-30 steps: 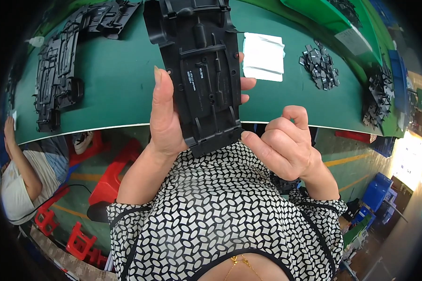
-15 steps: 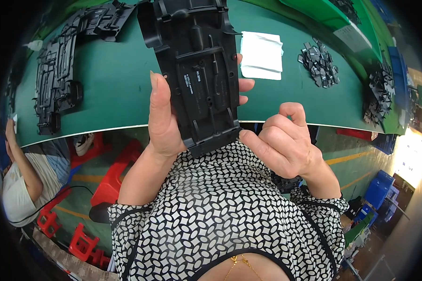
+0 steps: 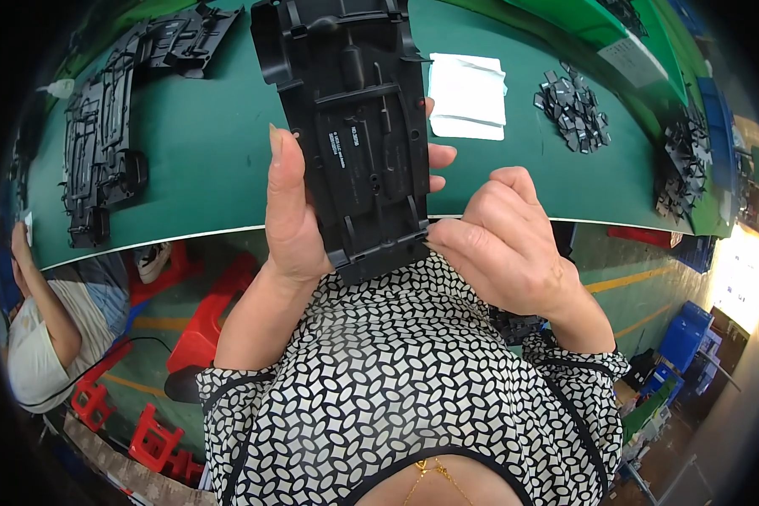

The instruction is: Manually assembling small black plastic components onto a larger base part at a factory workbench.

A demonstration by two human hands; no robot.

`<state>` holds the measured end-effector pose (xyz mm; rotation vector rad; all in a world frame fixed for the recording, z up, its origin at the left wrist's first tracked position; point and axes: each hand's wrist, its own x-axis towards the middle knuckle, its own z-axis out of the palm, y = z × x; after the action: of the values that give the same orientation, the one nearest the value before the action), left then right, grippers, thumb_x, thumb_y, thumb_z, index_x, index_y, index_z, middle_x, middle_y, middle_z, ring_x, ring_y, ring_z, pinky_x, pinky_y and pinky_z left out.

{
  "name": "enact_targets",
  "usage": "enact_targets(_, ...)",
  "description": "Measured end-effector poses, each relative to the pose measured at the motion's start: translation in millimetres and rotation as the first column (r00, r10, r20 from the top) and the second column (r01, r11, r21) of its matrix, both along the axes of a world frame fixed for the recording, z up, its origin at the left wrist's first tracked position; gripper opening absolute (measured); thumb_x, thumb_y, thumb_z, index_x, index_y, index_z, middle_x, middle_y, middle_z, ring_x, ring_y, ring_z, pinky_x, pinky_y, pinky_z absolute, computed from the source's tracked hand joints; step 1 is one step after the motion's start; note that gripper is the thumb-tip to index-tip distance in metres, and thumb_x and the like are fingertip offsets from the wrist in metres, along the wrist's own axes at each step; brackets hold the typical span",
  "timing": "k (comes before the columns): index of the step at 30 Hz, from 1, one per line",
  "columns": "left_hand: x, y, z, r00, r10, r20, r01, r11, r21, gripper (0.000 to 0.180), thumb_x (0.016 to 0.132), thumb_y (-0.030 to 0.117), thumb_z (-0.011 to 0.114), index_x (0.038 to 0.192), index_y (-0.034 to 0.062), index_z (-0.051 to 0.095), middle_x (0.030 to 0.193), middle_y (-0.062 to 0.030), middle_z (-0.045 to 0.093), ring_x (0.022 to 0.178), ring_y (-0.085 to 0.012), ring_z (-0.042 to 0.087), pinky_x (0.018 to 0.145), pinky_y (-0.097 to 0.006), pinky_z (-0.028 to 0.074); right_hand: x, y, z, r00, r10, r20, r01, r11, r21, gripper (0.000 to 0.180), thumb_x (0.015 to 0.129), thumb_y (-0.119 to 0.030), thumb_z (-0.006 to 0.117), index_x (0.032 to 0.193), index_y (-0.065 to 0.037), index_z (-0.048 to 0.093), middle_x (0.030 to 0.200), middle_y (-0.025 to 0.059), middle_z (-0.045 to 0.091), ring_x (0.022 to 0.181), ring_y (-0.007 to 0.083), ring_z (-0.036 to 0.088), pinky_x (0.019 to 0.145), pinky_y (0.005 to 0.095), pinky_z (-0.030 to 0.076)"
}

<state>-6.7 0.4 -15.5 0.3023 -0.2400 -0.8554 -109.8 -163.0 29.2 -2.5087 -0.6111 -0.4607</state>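
The part [image 3: 352, 160] lies gripped between thumb and fingers of the left hand [image 3: 299, 232], its near-right corner at the right hand's [image 3: 514, 249] curled fingertips, their hold unclear.

Factory workshop: green workbench [image 3: 198, 152], heaped black parts [image 3: 572, 110], red stools [image 3: 213, 310], yellow floor lines [image 3: 632, 281].

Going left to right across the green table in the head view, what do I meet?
Ribbed black plastic panels, black moulded plastic panel held in the left hand, white roughly rectangular sheet, pile of small flat black pieces, heap of spiky black plastic parts.
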Motion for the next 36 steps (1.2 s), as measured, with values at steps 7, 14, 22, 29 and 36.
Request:
enact_targets(7,5,0,-4,0.998,-0.035,0.047,0.036,0.999,-0.026,0.088,0.091,0.067,0.024,0.143,-0.0033,0.02,0.143,-0.0234,0.031,0.115,-0.0387,0.053,0.088,-0.05,0.052,1,3,0,0.995,-0.051,-0.086,0.059,0.994,0.087,0.021,0.065,-0.001,0.068,0.084,-0.004,0.059,0.068,0.0017,0.042,0.064,0.0195,0.047,0.068,0.0345,0.038)
enact_targets(14,2,-3,4,1.0,0.024,-0.003,-0.024,0.999,0.021,0.086,0.092,0.065,0.018,0.139,-0.0062,0.029,0.138,-0.0224,0.04,0.114,-0.0352,0.054,0.09,-0.044,0.052,0,2,4,0.996,-0.05,-0.072,0.049,0.999,-0.019,0.021,0.064,0.001,0.064,0.084,-0.004,0.058,0.069,0.0028,0.04,0.066,0.0201,0.046,0.069,0.0359,0.038)
enact_targets(22,4,-2,3,1.0,0.009,-0.008,-0.009,1.0,0.018,0.083,0.094,0.063,0.017,0.138,-0.0049,0.032,0.135,-0.0221,0.043,0.115,-0.0361,0.054,0.091,-0.045,0.051,3,0,11,0.981,-0.064,-0.181,0.08,0.993,0.086,0.013,0.07,-0.004,0.068,0.08,-0.005,0.059,0.068,0.0027,0.045,0.066,0.0202,0.05,0.069,0.0335,0.039)
enact_targets(29,6,-4,5,0.999,-0.018,-0.047,0.02,0.999,0.05,0.08,0.094,0.062,0.017,0.136,-0.0045,0.035,0.134,-0.0208,0.044,0.115,-0.0357,0.054,0.091,-0.046,0.052,4,-6,18,0.923,-0.095,-0.374,0.178,0.965,0.194,0.011,0.074,-0.006,0.071,0.079,-0.006,0.062,0.068,0.0033,0.048,0.066,0.0211,0.05,0.064,0.0327,0.039)
enact_targets(36,6,-4,8,0.999,-0.012,-0.042,0.016,0.995,0.096,0.078,0.095,0.06,0.016,0.135,-0.0041,0.037,0.131,-0.0203,0.047,0.113,-0.0352,0.055,0.089,-0.045,0.053,6,-6,19,0.965,-0.071,-0.251,0.108,0.985,0.135,0.01,0.074,-0.005,0.069,0.078,-0.005,0.059,0.07,0.0037,0.048,0.068,0.0211,0.053,0.067,0.0346,0.038)
